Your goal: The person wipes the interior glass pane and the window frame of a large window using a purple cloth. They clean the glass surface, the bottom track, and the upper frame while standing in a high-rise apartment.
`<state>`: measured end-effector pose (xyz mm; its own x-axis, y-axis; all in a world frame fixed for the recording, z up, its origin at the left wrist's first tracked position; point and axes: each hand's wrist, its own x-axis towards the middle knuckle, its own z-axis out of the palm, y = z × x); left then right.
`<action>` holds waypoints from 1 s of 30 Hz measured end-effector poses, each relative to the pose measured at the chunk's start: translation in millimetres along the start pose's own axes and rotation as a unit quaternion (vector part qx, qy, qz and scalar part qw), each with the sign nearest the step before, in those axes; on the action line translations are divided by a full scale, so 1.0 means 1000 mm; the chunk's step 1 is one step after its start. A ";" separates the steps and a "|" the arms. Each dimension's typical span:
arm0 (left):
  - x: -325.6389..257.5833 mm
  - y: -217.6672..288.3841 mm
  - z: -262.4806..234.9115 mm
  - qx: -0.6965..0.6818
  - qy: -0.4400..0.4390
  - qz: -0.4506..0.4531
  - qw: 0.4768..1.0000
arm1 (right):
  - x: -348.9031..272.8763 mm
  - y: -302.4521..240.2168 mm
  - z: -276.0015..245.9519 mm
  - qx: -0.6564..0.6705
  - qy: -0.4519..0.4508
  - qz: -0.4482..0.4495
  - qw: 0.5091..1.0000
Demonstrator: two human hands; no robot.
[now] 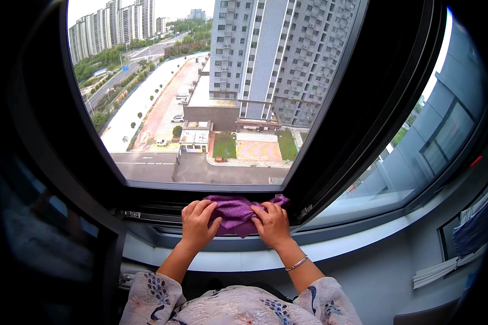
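Both hands on the purple cloth (236, 212) at lower centre: left hand (197, 223) and right hand (272, 223) press fingers curled onto it, bunched between them along the window track (152, 208).

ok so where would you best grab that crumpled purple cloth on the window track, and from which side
Probably the raised bunched fold in the middle of the crumpled purple cloth, coming from above on the room side. It lies pressed along the dark window frame's bottom track, with the left hand and right hand covering its ends, so only that middle hump is free to pinch.
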<state>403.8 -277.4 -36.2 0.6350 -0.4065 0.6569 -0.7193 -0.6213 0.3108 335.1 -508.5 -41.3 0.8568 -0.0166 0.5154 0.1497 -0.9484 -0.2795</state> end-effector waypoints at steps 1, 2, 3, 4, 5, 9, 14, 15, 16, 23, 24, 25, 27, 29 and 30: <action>-0.001 0.005 -0.002 0.017 0.008 0.007 1.000 | 0.000 0.004 -0.001 0.009 -0.004 0.017 1.000; -0.001 0.007 -0.001 -0.011 -0.007 0.022 1.000 | 0.001 0.008 -0.004 0.017 -0.008 0.034 0.999; -0.002 0.009 0.002 -0.040 -0.023 0.038 0.998 | 0.002 0.009 -0.010 0.036 0.030 0.040 0.998; -0.005 0.010 0.005 -0.067 -0.040 0.050 0.996 | 0.002 0.013 -0.013 0.042 0.049 0.034 0.997; -0.006 0.012 0.009 -0.072 -0.060 0.053 0.994 | 0.002 0.014 -0.018 0.022 0.048 0.019 0.998; -0.005 0.021 0.021 -0.007 -0.091 0.041 0.995 | -0.006 0.009 -0.021 -0.028 -0.024 -0.036 0.999; 0.002 0.028 0.021 -0.010 -0.090 0.027 0.996 | -0.010 0.009 -0.016 0.018 -0.055 0.002 0.998; 0.001 0.023 0.020 -0.038 -0.079 0.028 0.996 | -0.009 0.008 -0.016 0.033 -0.047 0.003 0.998; 0.000 0.016 0.022 -0.069 -0.070 0.031 0.995 | -0.008 0.011 -0.015 0.051 -0.016 0.011 0.998; 0.016 -0.043 -0.003 0.049 0.178 -0.059 0.981 | 0.028 0.011 -0.009 0.274 0.173 0.186 0.928; 0.020 -0.052 -0.007 0.058 0.157 -0.047 0.985 | 0.033 0.010 -0.010 0.269 0.168 0.193 0.928; 0.022 -0.060 -0.008 0.051 0.108 -0.045 0.992 | 0.039 0.009 -0.010 0.262 0.163 0.199 0.930; 0.026 -0.069 -0.007 0.045 0.056 -0.042 0.997 | 0.046 0.013 -0.006 0.264 0.153 0.221 0.926; 0.028 -0.075 -0.002 0.043 0.045 -0.039 0.997 | 0.048 0.018 0.002 0.267 0.166 0.227 0.922; 0.028 -0.077 -0.001 0.046 0.056 -0.034 0.997 | 0.049 0.019 0.005 0.269 0.172 0.230 0.919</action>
<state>477.0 -240.0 -41.2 0.6427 -0.2869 0.7104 -0.6431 -0.7059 0.2967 382.3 -525.6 -24.9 0.6978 -0.5633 0.4425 0.1126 -0.5237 -0.8444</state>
